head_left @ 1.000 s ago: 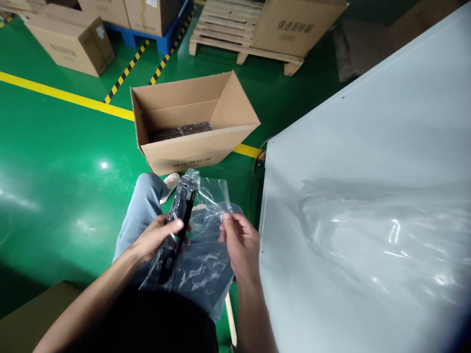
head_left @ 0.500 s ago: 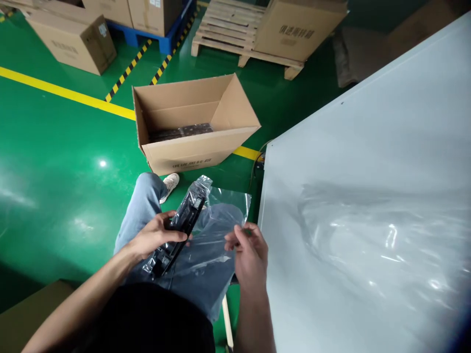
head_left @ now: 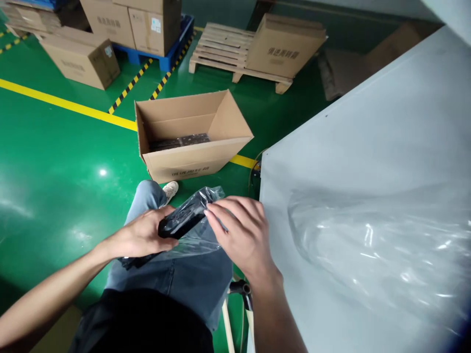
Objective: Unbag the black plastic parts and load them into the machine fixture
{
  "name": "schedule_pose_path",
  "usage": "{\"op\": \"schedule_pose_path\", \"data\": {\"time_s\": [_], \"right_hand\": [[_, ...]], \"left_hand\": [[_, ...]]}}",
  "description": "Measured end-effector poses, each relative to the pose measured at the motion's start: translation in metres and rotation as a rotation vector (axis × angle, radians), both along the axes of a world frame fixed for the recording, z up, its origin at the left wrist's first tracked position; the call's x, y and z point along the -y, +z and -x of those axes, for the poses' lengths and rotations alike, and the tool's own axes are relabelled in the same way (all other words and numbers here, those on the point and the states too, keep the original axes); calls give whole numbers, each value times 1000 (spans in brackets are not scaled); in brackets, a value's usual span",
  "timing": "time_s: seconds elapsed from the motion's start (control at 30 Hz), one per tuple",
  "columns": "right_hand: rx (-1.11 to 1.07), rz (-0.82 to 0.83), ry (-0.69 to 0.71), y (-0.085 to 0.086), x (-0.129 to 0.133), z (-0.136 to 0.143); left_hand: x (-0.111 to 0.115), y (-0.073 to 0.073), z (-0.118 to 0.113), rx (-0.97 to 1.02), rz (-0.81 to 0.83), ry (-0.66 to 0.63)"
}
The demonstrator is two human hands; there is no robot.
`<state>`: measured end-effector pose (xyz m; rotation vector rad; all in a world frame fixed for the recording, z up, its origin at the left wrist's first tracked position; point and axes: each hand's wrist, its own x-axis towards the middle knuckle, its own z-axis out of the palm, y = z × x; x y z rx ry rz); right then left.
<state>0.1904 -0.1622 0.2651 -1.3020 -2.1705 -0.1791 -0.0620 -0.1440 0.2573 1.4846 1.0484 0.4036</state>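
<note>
A seated person's left hand [head_left: 142,236] curls its grip around a long black part [head_left: 181,223] sheathed in a clear plastic bag [head_left: 198,235], holding it over the lap in blue jeans. The right hand [head_left: 241,233] lies on the bag's loose end, fingers [head_left: 221,215] together and pressing the film against the part. An open cardboard box [head_left: 191,132] stands on the green floor [head_left: 55,162] ahead, and a pale desk [head_left: 368,162] spreads to the right.

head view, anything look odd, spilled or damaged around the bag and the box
Nothing stands out. The left hand grips the black part inside the clear bag, the right hand rests on the bag, and the open box sits upright on the floor.
</note>
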Motion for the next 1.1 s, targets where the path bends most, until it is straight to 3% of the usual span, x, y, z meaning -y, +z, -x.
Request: {"op": "schedule_pose_path", "data": {"time_s": [0.13, 0.23, 0.37, 0.47, 0.57, 0.67, 0.77, 0.87, 1.0, 1.1], "right_hand": [[118, 24, 29, 5, 2, -6], [271, 159, 77, 19, 1, -10], [443, 325, 106, 47, -8, -9], [487, 316, 141, 64, -14, -8], [453, 244, 163, 79, -18, -14], [198, 107, 54, 88, -20, -27], [-93, 138, -96, 72, -13, -31], [-256, 418, -144, 26, 3, -22], [-509, 702, -247, -33, 22, -12], [-623, 683, -244, -37, 23, -14]], "left_hand": [[-3, 2, 5, -281, -238, -93], [-4, 8, 4, -532, -402, -258], [-9, 27, -6, -780, -497, -445], [-13, 35, -12, -867, -526, -502], [-17, 28, -8, -911, -533, -600], [-21, 14, 3, -871, -463, -650], [-24, 7, 14, -718, -337, -492], [-26, 6, 22, -446, -168, -317], [-26, 2, 28, -80, 164, -254], [-26, -3, 29, 51, 385, -246]]}}
